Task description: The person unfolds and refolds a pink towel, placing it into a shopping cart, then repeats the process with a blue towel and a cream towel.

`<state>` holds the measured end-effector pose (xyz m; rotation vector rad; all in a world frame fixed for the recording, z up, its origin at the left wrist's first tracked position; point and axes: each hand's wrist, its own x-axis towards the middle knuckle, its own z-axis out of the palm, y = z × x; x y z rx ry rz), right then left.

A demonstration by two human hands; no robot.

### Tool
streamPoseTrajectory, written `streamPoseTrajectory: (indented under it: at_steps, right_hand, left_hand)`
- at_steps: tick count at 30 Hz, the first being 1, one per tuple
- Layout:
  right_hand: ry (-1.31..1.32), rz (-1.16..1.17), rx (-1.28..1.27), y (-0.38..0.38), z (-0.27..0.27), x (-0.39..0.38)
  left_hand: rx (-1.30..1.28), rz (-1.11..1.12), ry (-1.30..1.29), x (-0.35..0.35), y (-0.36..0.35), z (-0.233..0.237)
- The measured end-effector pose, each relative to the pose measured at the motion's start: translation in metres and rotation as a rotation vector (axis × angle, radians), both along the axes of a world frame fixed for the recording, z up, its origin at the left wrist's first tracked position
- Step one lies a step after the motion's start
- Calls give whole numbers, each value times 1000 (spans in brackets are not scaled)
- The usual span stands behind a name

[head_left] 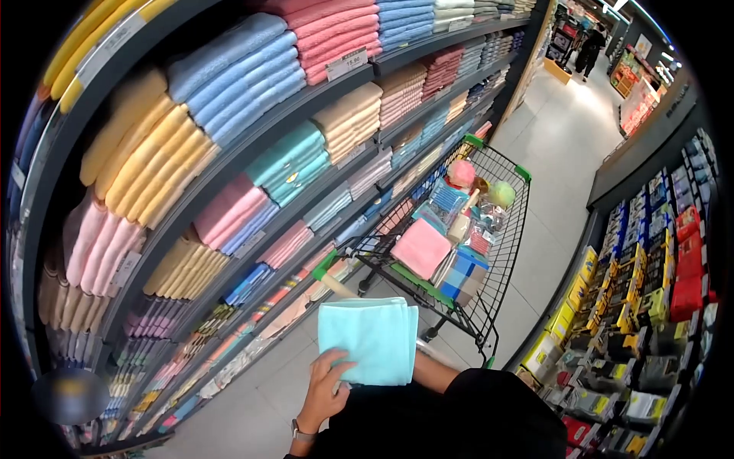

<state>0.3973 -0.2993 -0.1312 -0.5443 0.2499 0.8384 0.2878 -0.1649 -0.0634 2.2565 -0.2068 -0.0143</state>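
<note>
A folded light turquoise towel is held up in front of me, above the floor and near the handle end of the cart. My left hand, with a watch on its wrist, has bent fingers against the towel's lower left front. From the right, my right wrist reaches in behind the towel and supports it; the fingers of that hand are hidden. Just beyond is a wire shopping cart with green corners. It carries a folded pink towel, a blue checked item and several packaged goods.
Shelves on the left hold stacks of folded towels, including blue ones and yellow ones. Packaged goods hang in a rack on the right. Down the tiled aisle, a person in dark clothes stands far off.
</note>
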Motion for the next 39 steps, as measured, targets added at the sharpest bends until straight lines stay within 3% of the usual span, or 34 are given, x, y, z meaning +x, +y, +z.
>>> streamPoseTrajectory:
  at_steps: [3,7,10,15,17,25,29,33,36,39]
  right_hand:
    - [-70,9,-70,9,4,-28]
    - [-210,81,-219,27,11,-88]
    - [-338,190,-345,34,15,-141]
    - [-521,318,-505,52,20,-197]
    - [-582,362,-559,63,20,-207]
    - [-648,509,-684,90,26,-212]
    - [-449,552,-528,88,33,-197]
    - [-196,592,-314,84,49,-190]
    - [-621,946,-445,78,60,-181]
    - [-868,1048,-478,91,72,-198]
  left_hand:
    - [-73,-35,-19,-27,17,1]
    - [-124,350,-112,-73,38,-23]
    - [-579,527,60,-103,56,-42]
    - [-876,474,400,-162,88,-62]
    - [-1026,458,419,-182,92,-60]
    - [-1213,618,269,-227,123,-69]
    - [-1207,731,144,-234,132,-67]
    - [-1083,696,78,-243,140,-56]
    - [-892,627,87,-248,146,-54]
    - [-672,527,11,-254,149,-46]
